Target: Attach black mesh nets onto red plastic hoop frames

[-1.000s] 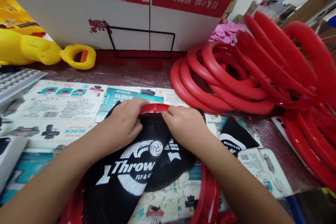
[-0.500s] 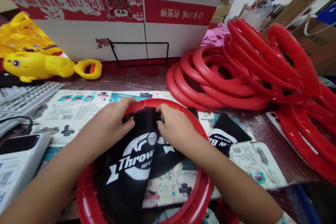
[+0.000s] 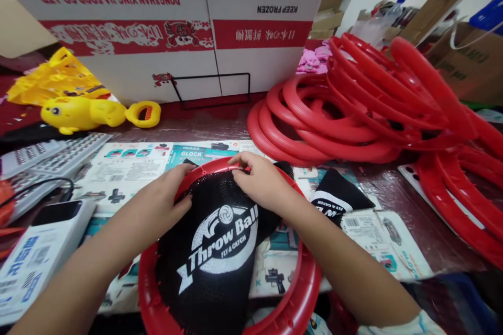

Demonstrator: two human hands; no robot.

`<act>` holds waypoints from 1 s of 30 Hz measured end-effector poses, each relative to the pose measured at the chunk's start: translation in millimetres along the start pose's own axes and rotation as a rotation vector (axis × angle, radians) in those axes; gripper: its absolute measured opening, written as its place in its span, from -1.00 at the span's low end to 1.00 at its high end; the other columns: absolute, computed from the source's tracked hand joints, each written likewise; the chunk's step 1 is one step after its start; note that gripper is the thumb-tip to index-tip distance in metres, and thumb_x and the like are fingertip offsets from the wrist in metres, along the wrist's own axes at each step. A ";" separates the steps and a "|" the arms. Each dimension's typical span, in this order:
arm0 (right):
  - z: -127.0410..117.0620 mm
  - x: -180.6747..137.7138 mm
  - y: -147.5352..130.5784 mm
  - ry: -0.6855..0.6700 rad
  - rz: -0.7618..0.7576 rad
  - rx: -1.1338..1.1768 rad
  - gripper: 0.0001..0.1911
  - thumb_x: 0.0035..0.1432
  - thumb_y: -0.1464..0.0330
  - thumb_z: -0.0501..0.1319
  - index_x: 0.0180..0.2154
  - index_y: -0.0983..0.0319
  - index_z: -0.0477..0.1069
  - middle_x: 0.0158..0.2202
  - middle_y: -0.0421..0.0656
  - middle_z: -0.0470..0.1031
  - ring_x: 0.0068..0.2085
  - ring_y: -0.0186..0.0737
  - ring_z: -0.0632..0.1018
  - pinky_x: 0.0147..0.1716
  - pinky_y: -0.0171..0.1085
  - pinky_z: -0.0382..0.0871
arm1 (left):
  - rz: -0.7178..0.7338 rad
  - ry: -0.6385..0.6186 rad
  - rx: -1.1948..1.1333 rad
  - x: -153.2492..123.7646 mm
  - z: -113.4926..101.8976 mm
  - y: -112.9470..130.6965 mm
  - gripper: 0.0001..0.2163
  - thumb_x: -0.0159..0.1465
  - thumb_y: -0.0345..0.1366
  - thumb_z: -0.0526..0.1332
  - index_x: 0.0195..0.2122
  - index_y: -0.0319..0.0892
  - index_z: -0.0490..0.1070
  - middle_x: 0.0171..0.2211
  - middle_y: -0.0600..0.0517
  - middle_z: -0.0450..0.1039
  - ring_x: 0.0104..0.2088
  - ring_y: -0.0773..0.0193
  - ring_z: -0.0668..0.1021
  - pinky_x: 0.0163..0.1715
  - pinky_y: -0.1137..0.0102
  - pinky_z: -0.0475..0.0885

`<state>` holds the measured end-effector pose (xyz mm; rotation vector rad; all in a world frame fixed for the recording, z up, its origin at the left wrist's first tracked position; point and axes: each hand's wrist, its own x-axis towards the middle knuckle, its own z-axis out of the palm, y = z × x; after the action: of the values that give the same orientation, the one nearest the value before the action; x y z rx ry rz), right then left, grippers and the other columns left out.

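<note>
While a white box (image 3: pixel 23 282) lies at the near left, a dark glossy slab (image 3: pixel 57 213) rests on its far end, and pale studded trays (image 3: pixel 74 159) lie just beyond. Farther off on the left, a yellow animal-shaped toy (image 3: pixel 84 115) lies on its side in front of a heap of yellow pieces (image 3: pixel 55 81), touching a yellow loop (image 3: pixel 153 114) to its right. Next comes the left hand (image 3: pixel 163 204), its thumb inside and its fingers outside the far left rim of a red ring (image 3: pixel 308 282), grasping it. Behind, a large white carton (image 3: pixel 137 73) with upside-down print stands at the far side, a black wire frame (image 3: pixel 249 86) before it. Near the middle, the ring lies over flattened printed card (image 3: pixel 126 167), with black mesh cloth (image 3: pixel 223 241) lettered "Throw Ball" spread across its left and middle. The right hand (image 3: pixel 261 183) curls its fingers over the far rim, gripping it; whether it also pinches the mesh, I cannot tell. Farther right sit another black cloth piece (image 3: pixel 334 188) and a stack of red rings (image 3: pixel 334 133).
</note>
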<state>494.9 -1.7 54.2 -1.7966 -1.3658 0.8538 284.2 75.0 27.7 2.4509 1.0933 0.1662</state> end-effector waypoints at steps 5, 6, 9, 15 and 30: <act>4.1 0.8 -2.5 -0.043 -0.048 -0.391 -0.93 0.25 0.39 0.28 -0.23 0.26 0.52 -0.21 -0.09 0.60 -0.20 -0.16 0.55 -0.26 -0.26 0.30 | -0.006 -0.138 -0.110 30.6 -2.7 -9.2 -0.61 0.23 -0.03 0.08 -0.02 -0.12 0.42 -0.07 -0.11 0.54 -0.10 -0.03 0.56 -0.13 0.13 0.45; 5.4 1.6 -3.2 -0.048 -0.040 -0.440 -0.90 0.26 0.36 0.28 -0.23 0.28 0.52 -0.21 -0.07 0.60 -0.20 -0.13 0.56 -0.28 -0.25 0.29 | -0.036 -0.153 -0.141 39.1 -4.7 -9.1 -0.61 0.23 0.00 0.08 -0.07 -0.11 0.45 -0.12 -0.08 0.56 -0.15 0.00 0.57 -0.18 0.17 0.45; 8.9 3.6 -4.9 -0.057 -0.015 -0.527 -0.84 0.28 0.32 0.29 -0.25 0.31 0.54 -0.23 -0.01 0.60 -0.20 -0.06 0.56 -0.27 -0.21 0.28 | -0.076 -0.169 -0.188 60.6 -8.1 -8.2 -0.66 0.22 0.00 0.09 -0.24 -0.12 0.51 -0.30 -0.03 0.59 -0.30 0.08 0.56 -0.31 0.26 0.40; 8.0 3.7 -6.7 -0.134 -0.054 -0.659 -0.81 0.31 0.32 0.27 -0.29 0.29 0.57 -0.29 -0.05 0.58 -0.23 -0.08 0.55 -0.28 -0.21 0.27 | -0.073 -0.198 -0.329 64.2 1.7 -12.5 -0.65 0.22 0.01 0.06 -0.40 -0.12 0.48 -0.42 0.04 0.53 -0.37 0.16 0.52 -0.37 0.31 0.35; -7.4 23.0 14.3 -0.221 -0.484 -0.530 -0.72 0.24 0.54 0.11 -0.16 0.27 0.58 -0.28 -0.11 0.57 -0.24 -0.20 0.53 -0.21 -0.28 0.33 | -0.138 -0.146 -0.633 59.5 20.3 -3.8 -0.68 0.15 0.03 0.17 -0.35 -0.10 0.55 -0.23 0.02 0.57 -0.21 0.12 0.54 -0.29 0.32 0.37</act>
<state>513.3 16.9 44.1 -1.6422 -2.2140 0.4586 327.8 113.6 3.7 1.7915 0.9589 0.2429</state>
